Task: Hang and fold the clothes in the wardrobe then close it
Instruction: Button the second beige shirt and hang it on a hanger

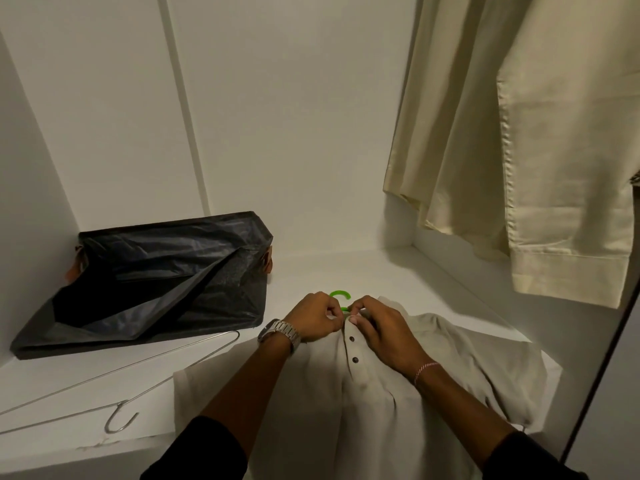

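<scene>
Shirt (363, 403) lies flat on the wardrobe shelf (311, 271) over a green hanger (339, 294); both hands' fingers (337, 315) pinch its collar. Soft and limp, best lifted by the hook.

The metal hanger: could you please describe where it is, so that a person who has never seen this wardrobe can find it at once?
Start from the black bag lying at the back left of the white wardrobe shelf. Just in front of it, at the shelf's front left edge, lies the metal hanger, left of the beige shirt. It is thin bare silver wire, lying empty, unlike the green hanger at the shirt's collar.
</scene>
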